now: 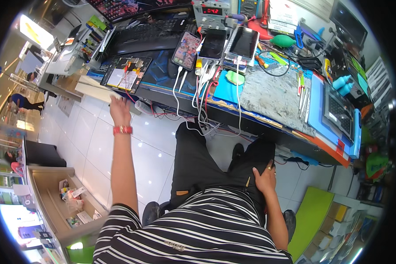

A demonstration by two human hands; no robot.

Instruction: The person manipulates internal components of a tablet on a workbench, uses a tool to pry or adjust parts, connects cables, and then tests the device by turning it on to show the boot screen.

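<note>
My left hand (pixel 120 111), with a red band on its wrist, reaches out below the bench's front edge at the left. Its fingers are stretched out and slightly blurred, and it appears to hold nothing. Nearest to it is an opened tablet (pixel 119 79) with its battery and boards exposed and coloured leads lying over it. A pale drawer or shelf (pixel 92 89) juts out beside the fingers; whether they touch it I cannot tell. On my right thigh rests my right hand (pixel 265 177), fingers lying loosely along the dark trousers, a ring on one finger.
Three phones stand in a row, a lit one (pixel 185 52), a dark one (pixel 213 44) and another dark one (pixel 243 42), with white cables hanging over the edge. A grey work mat (pixel 273 92), a power supply (pixel 211 13) and a laptop (pixel 339 112) share the bench.
</note>
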